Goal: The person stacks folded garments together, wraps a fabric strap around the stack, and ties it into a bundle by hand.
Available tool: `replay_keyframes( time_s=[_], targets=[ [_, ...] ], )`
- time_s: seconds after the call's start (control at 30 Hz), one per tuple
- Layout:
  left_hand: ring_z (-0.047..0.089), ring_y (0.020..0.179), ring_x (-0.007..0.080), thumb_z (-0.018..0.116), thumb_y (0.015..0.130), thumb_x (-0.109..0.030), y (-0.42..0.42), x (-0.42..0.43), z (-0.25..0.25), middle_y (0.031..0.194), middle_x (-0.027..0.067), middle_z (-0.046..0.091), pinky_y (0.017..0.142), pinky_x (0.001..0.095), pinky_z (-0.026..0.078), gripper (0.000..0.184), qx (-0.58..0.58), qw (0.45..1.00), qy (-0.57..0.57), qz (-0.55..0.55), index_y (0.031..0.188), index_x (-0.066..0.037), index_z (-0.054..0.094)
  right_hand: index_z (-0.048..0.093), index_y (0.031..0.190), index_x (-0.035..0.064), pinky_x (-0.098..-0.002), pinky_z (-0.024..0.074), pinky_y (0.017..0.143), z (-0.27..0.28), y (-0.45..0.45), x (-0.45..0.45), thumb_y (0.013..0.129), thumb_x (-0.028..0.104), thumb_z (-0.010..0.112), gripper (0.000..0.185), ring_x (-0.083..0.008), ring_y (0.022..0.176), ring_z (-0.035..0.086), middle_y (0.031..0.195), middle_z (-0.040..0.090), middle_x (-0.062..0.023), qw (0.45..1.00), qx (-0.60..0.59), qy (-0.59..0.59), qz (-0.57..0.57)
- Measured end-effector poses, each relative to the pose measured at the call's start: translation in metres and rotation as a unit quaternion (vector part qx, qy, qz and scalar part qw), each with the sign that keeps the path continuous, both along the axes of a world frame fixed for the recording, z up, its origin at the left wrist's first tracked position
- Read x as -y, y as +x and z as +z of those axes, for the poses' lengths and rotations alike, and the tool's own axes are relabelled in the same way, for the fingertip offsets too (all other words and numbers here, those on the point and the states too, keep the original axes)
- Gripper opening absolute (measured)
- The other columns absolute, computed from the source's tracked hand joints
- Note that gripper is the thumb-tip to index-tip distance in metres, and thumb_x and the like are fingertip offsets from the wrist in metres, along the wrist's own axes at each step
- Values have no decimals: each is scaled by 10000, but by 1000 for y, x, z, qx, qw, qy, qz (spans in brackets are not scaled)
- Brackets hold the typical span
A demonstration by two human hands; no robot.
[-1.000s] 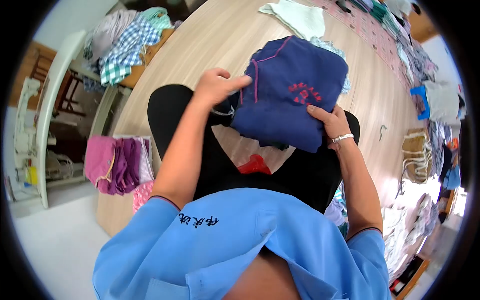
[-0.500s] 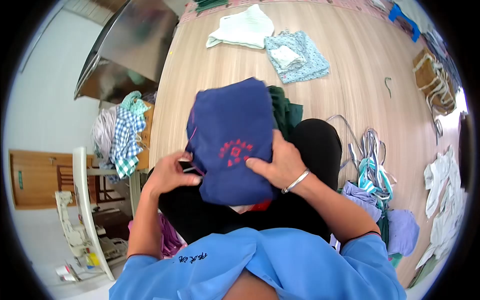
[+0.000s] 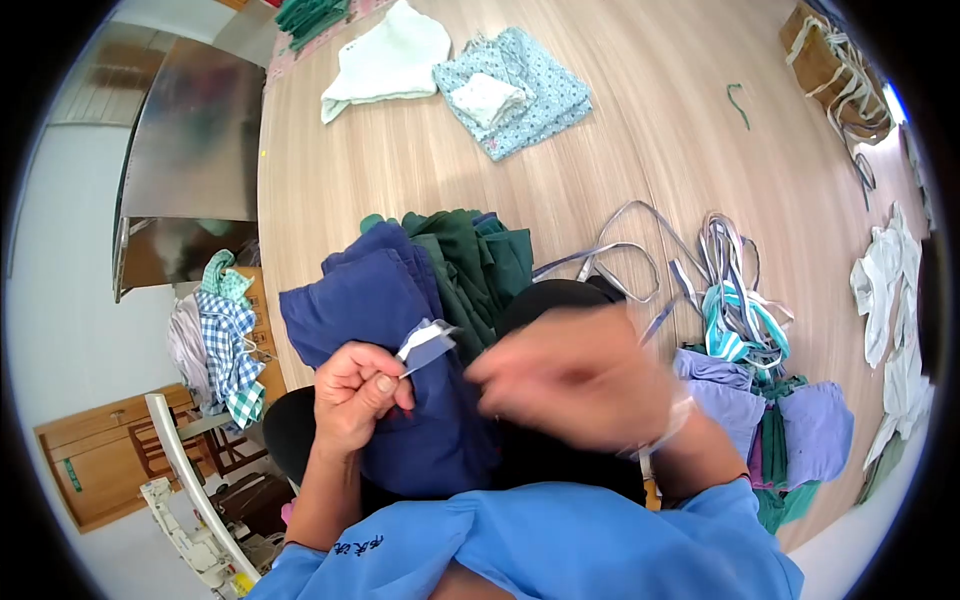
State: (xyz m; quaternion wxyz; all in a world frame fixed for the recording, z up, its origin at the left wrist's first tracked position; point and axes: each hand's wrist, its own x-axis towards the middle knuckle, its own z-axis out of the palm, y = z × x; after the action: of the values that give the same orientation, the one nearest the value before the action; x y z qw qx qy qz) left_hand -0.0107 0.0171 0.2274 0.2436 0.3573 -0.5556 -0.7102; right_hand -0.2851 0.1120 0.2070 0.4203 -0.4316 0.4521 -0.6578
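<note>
Pinched between the thumb and fingers of my left hand (image 3: 358, 393) is a small piece of clear plastic with a white part (image 3: 425, 344). Beneath it, the folded navy blue garment (image 3: 375, 290) rests on my lap and the table's edge, with a bit of red lettering partly hidden by my hand. My right hand (image 3: 575, 375) is smeared by motion to the right of the plastic, not touching it, and its fingers cannot be made out. Folded dark green garments (image 3: 465, 262) lie right behind the navy one.
Pale green cloth (image 3: 390, 60) and a patterned blue cloth (image 3: 540, 90) lie at the far side of the wooden table (image 3: 640, 120). Striped straps (image 3: 725, 260) and purple garments (image 3: 815, 430) are on the right. Checked cloths (image 3: 228, 335) sit at the left.
The navy garment has been lowered and no longer hangs in my hands. My right hand has let go of it and moved right. The small plastic piece now shows in my left hand.
</note>
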Motion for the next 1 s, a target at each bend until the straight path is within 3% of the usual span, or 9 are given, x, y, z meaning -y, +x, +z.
replay_keyframes(
  time_s=[0.07, 0.17, 0.33, 0.43, 0.47, 0.6, 0.7, 0.87, 1.0],
  targets=[
    [489, 513, 73, 578, 890, -85, -3, 4, -7, 698, 123, 630, 441, 182, 335, 122, 4, 1000, -6, -3, 965, 9, 560, 589, 1039, -2, -229, 475, 625, -65, -60, 21, 828, 55, 608, 219, -104, 726, 585, 848, 629, -62, 961, -95, 134, -221],
    [529, 539, 89, 566, 902, -87, -16, -9, -13, 689, 110, 614, 479, 193, 400, 120, 63, 993, -90, 47, 951, 22, 550, 571, 1106, 36, -413, 436, 901, -274, -91, -5, 703, 287, 725, 499, -356, 1021, 560, 1074, 602, -185, 827, -394, 397, -56],
    [543, 534, 97, 532, 914, -59, -25, -32, -36, 668, 85, 594, 484, 201, 425, 82, 136, 939, -291, 121, 922, 20, 551, 621, 976, 89, -447, 439, 826, -337, -55, -50, 734, 160, 678, 258, -345, 944, 577, 948, 625, -143, 737, -494, 462, 12],
    [546, 501, 99, 522, 896, 0, -28, -32, -42, 650, 85, 585, 448, 208, 424, 48, 135, 912, -362, 135, 913, 33, 553, 621, 867, 48, -412, 462, 619, -346, -63, -57, 812, 173, 629, 137, -276, 681, 602, 697, 598, -100, 793, -435, 422, -53],
    [546, 501, 99, 522, 896, 0, -29, -31, -42, 650, 85, 585, 448, 208, 424, 48, 138, 912, -361, 138, 913, 33, 553, 613, 841, 38, -370, 435, 542, -345, -69, -54, 852, 192, 593, 156, -226, 577, 546, 615, 537, -68, 883, -197, 421, -66],
    [555, 515, 101, 493, 874, 49, -38, -26, -43, 657, 79, 591, 465, 216, 434, 84, 157, 906, -374, 123, 911, 30, 566, 529, 833, 35, -235, 310, 411, -176, -95, -11, 946, 296, 497, 286, -73, 433, 291, 519, 284, 48, 910, 367, 193, -22],
    [557, 534, 101, 490, 869, 50, -52, -19, -43, 657, 66, 584, 491, 223, 442, 94, 142, 910, -369, 122, 913, 25, 569, 497, 799, 52, -196, 227, 387, -52, -91, 20, 952, 296, 480, 289, -53, 445, 285, 536, 326, 53, 939, 334, -23, 75],
    [557, 565, 110, 473, 888, 8, -72, -10, -47, 643, 58, 562, 537, 234, 447, 93, 60, 954, -266, 122, 926, -2, 558, 595, 707, 29, -178, 302, 446, 27, 30, 70, 896, 185, 540, 252, -36, 512, 415, 589, 489, 30, 973, 52, 121, 191],
    [524, 564, 83, 470, 880, 7, -66, -5, -45, 638, 37, 550, 515, 224, 420, 81, -27, 976, -178, 121, 895, -5, 548, 590, 692, 19, -194, 371, 422, 38, 82, 74, 899, 187, 539, 272, -61, 476, 463, 586, 527, 2, 966, 83, 190, 155]
  ],
)
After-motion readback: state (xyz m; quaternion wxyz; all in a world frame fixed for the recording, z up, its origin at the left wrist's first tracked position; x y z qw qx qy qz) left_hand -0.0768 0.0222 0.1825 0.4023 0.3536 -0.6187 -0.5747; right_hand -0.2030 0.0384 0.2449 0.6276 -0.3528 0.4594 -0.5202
